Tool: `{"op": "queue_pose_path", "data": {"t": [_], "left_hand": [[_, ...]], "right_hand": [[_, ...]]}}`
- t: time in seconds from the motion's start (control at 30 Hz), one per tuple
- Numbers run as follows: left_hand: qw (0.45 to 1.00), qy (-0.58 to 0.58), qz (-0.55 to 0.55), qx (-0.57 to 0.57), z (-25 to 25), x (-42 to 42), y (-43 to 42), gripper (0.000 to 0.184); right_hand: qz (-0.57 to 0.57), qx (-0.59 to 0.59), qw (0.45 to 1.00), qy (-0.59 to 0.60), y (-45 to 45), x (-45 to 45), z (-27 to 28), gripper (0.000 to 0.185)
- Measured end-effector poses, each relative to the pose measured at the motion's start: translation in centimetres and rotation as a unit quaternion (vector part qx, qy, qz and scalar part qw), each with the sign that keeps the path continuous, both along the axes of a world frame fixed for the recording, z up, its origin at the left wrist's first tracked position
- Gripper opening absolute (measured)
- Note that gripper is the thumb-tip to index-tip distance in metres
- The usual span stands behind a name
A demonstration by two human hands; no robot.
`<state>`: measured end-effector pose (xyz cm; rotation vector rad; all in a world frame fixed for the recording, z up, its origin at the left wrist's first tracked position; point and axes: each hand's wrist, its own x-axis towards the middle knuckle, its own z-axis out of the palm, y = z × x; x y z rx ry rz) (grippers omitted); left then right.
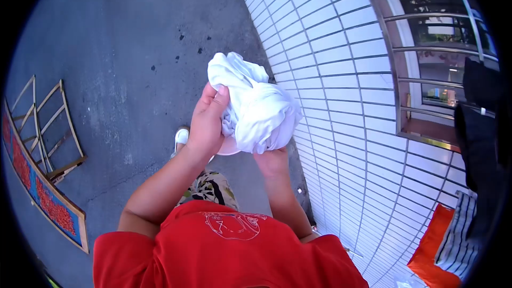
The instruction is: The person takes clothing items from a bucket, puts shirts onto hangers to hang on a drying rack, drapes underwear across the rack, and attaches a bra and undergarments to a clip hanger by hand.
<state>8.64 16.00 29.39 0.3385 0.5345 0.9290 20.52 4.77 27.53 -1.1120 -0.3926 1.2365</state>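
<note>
A bunched white cloth (266, 109), folded and twisted on itself, is held up in front of my red shirt. My left hand (209, 117) grips its left side, thumb on top and fingers behind the fabric. Under the lower end of the bundle, my right hand (272, 161) is closed on the cloth, its fingers mostly hidden. Part of a pale pink rounded thing (229, 146), perhaps a basin, shows below the cloth between my forearms.
A white tiled wall (352, 96) rises close on the right, with a barred window (434, 48). Dark clothing (480, 128), an orange cloth (434, 245) and a striped cloth (457, 234) hang there. On the left, a wooden-framed tray (53, 208) of red pieces stands by a wooden rack (45, 128).
</note>
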Motion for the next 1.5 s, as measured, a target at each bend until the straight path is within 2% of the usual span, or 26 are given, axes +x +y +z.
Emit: {"op": "queue_pose_path", "data": {"t": [0.07,0.1,0.13,0.2,0.27,0.3,0.33,0.4,0.47,0.5,0.57,0.67,0.77,0.87,0.93,1.0,1.03,1.07,1.13,1.2,1.27,1.33,1.37,1.4,1.43,1.5], "left_hand": [[0.995,-0.071,0.072,-0.023,2.3,-0.5,0.7,0.033],[0.995,-0.056,0.083,-0.003,4.1,-0.9,1.3,0.03],[0.995,-0.034,0.085,-0.034,6.0,-0.3,2.9,0.03],[0.99,-0.131,0.053,0.004,7.8,-2.3,1.7,0.03],[0.99,-0.129,0.059,-0.006,10.1,-2.2,2.3,0.031],[0.978,-0.209,0.02,0.005,11.4,-2.5,2.7,0.032],[0.958,-0.287,-0.022,0.017,12.8,-2.8,2.8,0.033],[0.973,-0.229,-0.012,0.009,15.4,-2.8,3.1,0.023],[0.969,-0.246,0.02,0.018,17.0,-2.7,3.6,0.021],[0.966,-0.258,0.026,-0.019,18.6,-2.7,3.4,0.02],[0.969,-0.243,-0.016,0.033,18.8,-1.9,2.2,0.018],[0.981,-0.129,-0.087,0.118,22.5,-1.1,-0.4,0.02],[0.972,-0.01,-0.151,0.178,24.0,-0.5,-1.7,0.021],[0.965,-0.001,-0.171,0.197,23.9,-0.8,-2.4,0.018],[0.958,-0.024,-0.187,0.217,23.2,-0.7,-1.9,0.018],[0.953,-0.09,-0.183,0.224,22.4,-0.8,-1.2,0.034],[0.942,-0.138,-0.164,0.256,22.2,-0.9,-0.9,0.048],[0.943,-0.14,-0.158,0.258,21.8,-1.2,-1.1,0.048],[0.869,-0.113,-0.018,0.482,21.0,-1.8,-1.7,0.059],[0.835,-0.102,0.001,0.541,20.9,-2.3,-2.2,0.062],[0.689,0.15,0.082,0.705,21.7,-3.0,-2.0,0.05],[0.775,0.151,0.045,0.612,21.6,-4.0,-0.2,0.029],[0.877,0.104,-0.004,0.469,21.9,-4.5,0.5,0.021],[0.923,0.093,-0.053,0.371,22.7,-5.9,1.6,0.022],[0.962,0.018,-0.045,0.268,23.0,-6.8,2.7,0.026],[0.969,-0.064,-0.032,0.238,24.4,-7.6,4.1,0.032]], "right_hand": [[-0.12,0.083,0.965,0.219,1.3,-0.7,3.5,0.061],[-0.041,0.173,0.971,0.16,0.7,0.6,2.5,0.058],[-0.049,0.141,0.973,0.178,1.6,1.8,4.1,0.058],[-0.026,0.272,0.945,0.182,0.4,1.4,4.8,0.059],[0.006,0.251,0.935,0.252,-0.1,3.8,5.2,0.057],[0.095,0.259,0.942,0.191,0.6,4.4,5.9,0.052],[0.059,0.207,0.975,0.054,0.3,4.4,6.4,0.05],[0.009,0.041,0.974,-0.221,0.1,3.8,8.1,0.052],[-0.04,-0.076,0.934,-0.348,-0.7,4.0,11.9,0.056],[-0.072,-0.057,0.934,-0.346,-0.8,3.6,14.5,0.05],[-0.089,0.077,0.905,-0.41,-1.0,2.8,18.2,0.048],[-0.036,0.257,0.815,-0.518,-0.3,1.4,23.7,0.056],[0.018,0.285,0.765,-0.577,0.1,-0.7,28.5,0.074],[0.028,0.215,0.703,-0.678,-0.2,-2.2,30.2,0.055],[-0.005,0.23,0.77,-0.595,0.3,-1.9,29.1,0.027],[-0.05,0.226,0.849,-0.475,0.2,-2.4,28.8,0.017],[-0.082,0.26,0.853,-0.445,0.7,-2.1,29.2,0.016],[-0.118,0.291,0.856,-0.411,1.1,-1.7,29.4,0.015],[-0.144,0.29,0.846,-0.424,1.9,-1.7,30.1,0.016],[-0.17,0.296,0.827,-0.445,2.5,-2.0,31.0,0.015],[-0.171,0.299,0.81,-0.474,2.4,-2.4,32.2,0.014],[-0.176,0.324,0.812,-0.453,2.1,-1.6,32.9,0.014],[-0.183,0.345,0.821,-0.417,1.7,-1.3,33.3,0.014],[-0.17,0.35,0.846,-0.365,1.2,-0.7,33.8,0.012],[-0.149,0.354,0.858,-0.341,0.5,-0.1,34.3,0.011],[-0.098,0.369,0.879,-0.285,-0.4,1.0,34.2,0.01]]}}
